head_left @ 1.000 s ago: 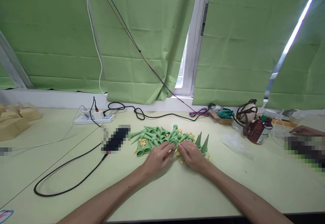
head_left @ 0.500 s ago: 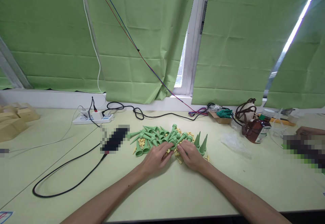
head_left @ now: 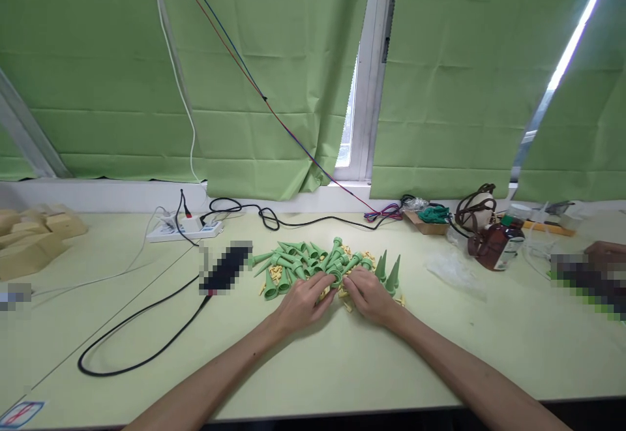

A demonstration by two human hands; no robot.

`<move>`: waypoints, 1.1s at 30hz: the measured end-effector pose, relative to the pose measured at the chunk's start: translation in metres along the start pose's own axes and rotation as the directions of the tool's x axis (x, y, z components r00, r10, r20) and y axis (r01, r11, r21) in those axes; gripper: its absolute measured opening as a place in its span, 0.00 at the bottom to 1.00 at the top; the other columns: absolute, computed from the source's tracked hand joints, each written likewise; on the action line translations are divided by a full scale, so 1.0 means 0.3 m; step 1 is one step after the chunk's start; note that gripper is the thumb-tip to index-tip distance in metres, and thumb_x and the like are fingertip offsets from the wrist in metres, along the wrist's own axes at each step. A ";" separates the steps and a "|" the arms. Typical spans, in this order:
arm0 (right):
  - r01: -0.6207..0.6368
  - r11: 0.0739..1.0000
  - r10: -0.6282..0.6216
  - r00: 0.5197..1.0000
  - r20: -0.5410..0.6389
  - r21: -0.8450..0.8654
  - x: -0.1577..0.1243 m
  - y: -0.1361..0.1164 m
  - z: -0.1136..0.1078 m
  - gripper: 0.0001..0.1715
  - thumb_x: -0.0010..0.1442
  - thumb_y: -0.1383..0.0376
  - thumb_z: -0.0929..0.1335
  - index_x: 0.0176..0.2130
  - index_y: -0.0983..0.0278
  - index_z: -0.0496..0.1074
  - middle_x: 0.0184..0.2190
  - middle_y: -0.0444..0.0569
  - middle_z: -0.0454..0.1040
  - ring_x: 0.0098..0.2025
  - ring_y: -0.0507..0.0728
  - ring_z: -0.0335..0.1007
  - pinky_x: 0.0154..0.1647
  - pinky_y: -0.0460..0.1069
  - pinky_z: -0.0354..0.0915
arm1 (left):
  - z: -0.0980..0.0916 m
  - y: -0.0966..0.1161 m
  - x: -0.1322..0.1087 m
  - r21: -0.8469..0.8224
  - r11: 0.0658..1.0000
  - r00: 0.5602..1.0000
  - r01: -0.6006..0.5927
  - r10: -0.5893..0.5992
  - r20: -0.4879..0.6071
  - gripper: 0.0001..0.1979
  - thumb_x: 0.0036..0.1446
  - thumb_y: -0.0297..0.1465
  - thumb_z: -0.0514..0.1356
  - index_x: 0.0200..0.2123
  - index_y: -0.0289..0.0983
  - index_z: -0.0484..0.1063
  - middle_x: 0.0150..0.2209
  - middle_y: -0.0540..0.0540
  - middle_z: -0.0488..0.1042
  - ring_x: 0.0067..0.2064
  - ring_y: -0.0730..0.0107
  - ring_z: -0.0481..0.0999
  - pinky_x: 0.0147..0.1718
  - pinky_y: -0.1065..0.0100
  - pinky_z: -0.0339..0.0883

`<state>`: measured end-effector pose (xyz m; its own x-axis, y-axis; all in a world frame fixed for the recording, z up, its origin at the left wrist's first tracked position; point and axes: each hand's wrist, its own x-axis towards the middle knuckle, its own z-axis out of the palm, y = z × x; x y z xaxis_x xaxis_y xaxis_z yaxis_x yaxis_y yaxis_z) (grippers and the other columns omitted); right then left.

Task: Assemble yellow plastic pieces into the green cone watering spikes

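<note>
A pile of green cone-shaped plastic spikes [head_left: 298,263] lies on the pale green table [head_left: 313,366], mixed with small yellow plastic pieces [head_left: 276,274]. Two green cones [head_left: 388,273] stand upright at the pile's right edge. My left hand [head_left: 304,302] rests at the pile's near edge, fingers curled, its fingertips on a green spike [head_left: 334,276]. My right hand [head_left: 368,295] sits beside it, fingers bent down onto the yellow pieces; what they pinch is hidden.
A black cable [head_left: 141,333] loops across the table's left side from a white power strip [head_left: 184,227]. Tan cardboard pieces [head_left: 29,238] lie far left. A brown bottle [head_left: 496,246], clear plastic bag [head_left: 454,273] and another person's hand [head_left: 604,252] are at the right.
Both hands stay at the pile with only small finger movements. The view has shifted slightly.
</note>
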<state>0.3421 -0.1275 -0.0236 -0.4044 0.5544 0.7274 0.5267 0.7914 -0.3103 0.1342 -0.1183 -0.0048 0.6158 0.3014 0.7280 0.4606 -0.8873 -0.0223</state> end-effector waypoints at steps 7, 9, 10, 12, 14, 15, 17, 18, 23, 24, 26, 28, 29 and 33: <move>0.011 1.000 -0.011 1.000 -0.005 -0.007 0.002 -0.002 -0.004 0.22 0.73 0.64 0.55 0.26 0.61 0.58 0.22 0.44 0.62 0.27 0.55 0.55 0.33 0.51 0.58 | 0.009 -0.004 -0.006 0.067 0.997 1.000 -0.028 0.028 0.000 0.05 0.66 0.29 0.53 0.43 0.37 0.66 0.29 0.50 0.70 0.25 0.75 0.70 0.22 0.73 0.56; 0.016 1.000 -0.016 1.000 -0.008 -0.008 0.000 -0.001 -0.003 0.22 0.73 0.64 0.55 0.26 0.61 0.59 0.22 0.45 0.62 0.27 0.55 0.55 0.34 0.51 0.58 | 0.008 -0.003 -0.005 0.078 0.996 0.999 -0.035 0.036 -0.012 0.05 0.66 0.29 0.53 0.44 0.37 0.66 0.29 0.50 0.70 0.24 0.76 0.69 0.22 0.72 0.55; 0.020 1.000 -0.020 1.000 -0.009 -0.009 -0.001 0.000 -0.003 0.22 0.73 0.64 0.55 0.27 0.61 0.59 0.22 0.45 0.62 0.27 0.55 0.55 0.34 0.51 0.58 | 0.007 -0.003 -0.003 0.081 0.996 0.999 -0.038 0.040 -0.019 0.05 0.66 0.29 0.53 0.44 0.37 0.66 0.29 0.50 0.70 0.24 0.76 0.69 0.22 0.72 0.54; 0.023 1.000 -0.023 1.000 -0.003 -0.014 -0.002 0.002 -0.003 0.21 0.73 0.65 0.55 0.27 0.61 0.59 0.23 0.45 0.62 0.27 0.55 0.55 0.34 0.51 0.57 | 0.005 -0.001 0.000 0.079 0.996 0.999 -0.044 0.046 -0.026 0.04 0.66 0.28 0.54 0.43 0.37 0.66 0.29 0.50 0.71 0.24 0.76 0.69 0.21 0.72 0.54; 0.023 1.000 -0.023 1.000 0.004 -0.018 -0.003 0.002 -0.004 0.21 0.73 0.65 0.55 0.27 0.61 0.59 0.23 0.45 0.62 0.28 0.55 0.56 0.34 0.52 0.58 | 0.002 0.000 0.004 0.063 0.997 0.999 -0.047 0.049 -0.023 0.04 0.66 0.28 0.53 0.43 0.37 0.66 0.29 0.50 0.71 0.24 0.76 0.69 0.21 0.72 0.53; 0.020 1.000 -0.020 1.000 0.007 -0.020 -0.003 0.002 -0.004 0.21 0.73 0.65 0.55 0.27 0.61 0.59 0.23 0.45 0.62 0.28 0.55 0.56 0.34 0.52 0.58 | 0.001 0.000 0.005 0.056 0.997 0.999 -0.048 0.049 -0.020 0.04 0.66 0.28 0.53 0.43 0.37 0.66 0.29 0.50 0.71 0.24 0.76 0.69 0.21 0.72 0.53; 0.015 1.000 -0.015 1.000 0.014 -0.022 -0.004 0.001 -0.005 0.21 0.73 0.64 0.55 0.27 0.61 0.59 0.23 0.45 0.62 0.28 0.55 0.56 0.35 0.52 0.58 | 0.001 0.000 0.007 0.049 0.998 0.999 -0.048 0.049 -0.022 0.05 0.66 0.28 0.53 0.43 0.37 0.66 0.29 0.50 0.71 0.24 0.76 0.70 0.20 0.72 0.53; 0.012 1.000 -0.012 1.000 0.016 -0.023 -0.003 0.000 -0.005 0.21 0.73 0.64 0.55 0.28 0.61 0.59 0.23 0.45 0.62 0.28 0.55 0.56 0.35 0.52 0.58 | 0.001 0.000 0.007 0.049 0.998 0.998 -0.047 0.049 -0.025 0.05 0.66 0.28 0.53 0.44 0.37 0.66 0.29 0.50 0.71 0.24 0.76 0.69 0.20 0.72 0.53; 0.001 1.000 -0.001 1.000 0.020 -0.019 -0.001 -0.002 -0.007 0.22 0.74 0.63 0.54 0.28 0.60 0.58 0.23 0.45 0.62 0.28 0.55 0.56 0.35 0.52 0.58 | 0.004 -0.003 0.006 0.048 0.998 0.998 -0.048 0.049 -0.030 0.07 0.66 0.28 0.53 0.48 0.37 0.65 0.30 0.50 0.73 0.23 0.76 0.69 0.20 0.72 0.54; 0.001 1.000 -0.001 1.000 0.020 -0.018 -0.001 -0.002 -0.007 0.22 0.74 0.63 0.54 0.28 0.60 0.59 0.23 0.45 0.62 0.28 0.55 0.56 0.35 0.52 0.58 | 0.003 -0.003 0.006 0.045 0.998 0.998 -0.047 0.048 -0.032 0.08 0.66 0.28 0.53 0.48 0.37 0.65 0.30 0.50 0.73 0.23 0.77 0.69 0.20 0.72 0.54; -0.002 1.000 0.003 1.000 0.020 -0.014 -0.002 -0.001 -0.007 0.22 0.74 0.63 0.54 0.28 0.60 0.59 0.23 0.45 0.63 0.28 0.55 0.57 0.35 0.52 0.59 | -0.001 -0.001 0.007 0.030 0.999 0.998 -0.044 0.045 -0.032 0.09 0.66 0.29 0.53 0.49 0.37 0.65 0.30 0.50 0.74 0.23 0.77 0.70 0.20 0.73 0.54; -0.004 1.000 0.004 1.000 0.015 -0.012 -0.003 -0.001 -0.007 0.22 0.74 0.63 0.54 0.27 0.61 0.60 0.23 0.46 0.63 0.28 0.56 0.57 0.34 0.52 0.59 | -0.007 0.003 0.009 0.010 0.999 0.999 -0.038 0.038 -0.023 0.10 0.67 0.30 0.52 0.50 0.37 0.65 0.31 0.50 0.74 0.23 0.77 0.70 0.21 0.73 0.56; -0.002 1.000 0.002 1.000 0.010 -0.013 -0.004 0.000 -0.007 0.22 0.74 0.63 0.54 0.27 0.61 0.60 0.23 0.46 0.63 0.28 0.56 0.57 0.34 0.52 0.59 | -0.010 0.006 0.009 0.000 0.999 0.999 -0.033 0.033 -0.016 0.10 0.67 0.31 0.52 0.50 0.36 0.65 0.31 0.49 0.75 0.23 0.76 0.71 0.22 0.73 0.57; 0.017 1.000 -0.017 1.000 0.001 -0.016 -0.007 -0.005 -0.007 0.22 0.73 0.63 0.53 0.28 0.60 0.60 0.23 0.46 0.63 0.28 0.56 0.57 0.33 0.52 0.59 | -0.022 0.010 0.008 -0.036 0.999 1.000 0.004 -0.004 0.008 0.13 0.69 0.33 0.49 0.52 0.36 0.63 0.33 0.48 0.77 0.25 0.74 0.74 0.26 0.72 0.62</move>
<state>0.3437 -0.1302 -0.0234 -0.4141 0.5409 0.7321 0.5314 0.7966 -0.2880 0.1328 -0.1224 0.0016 0.6189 0.3075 0.7228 0.4396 -0.8982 0.0057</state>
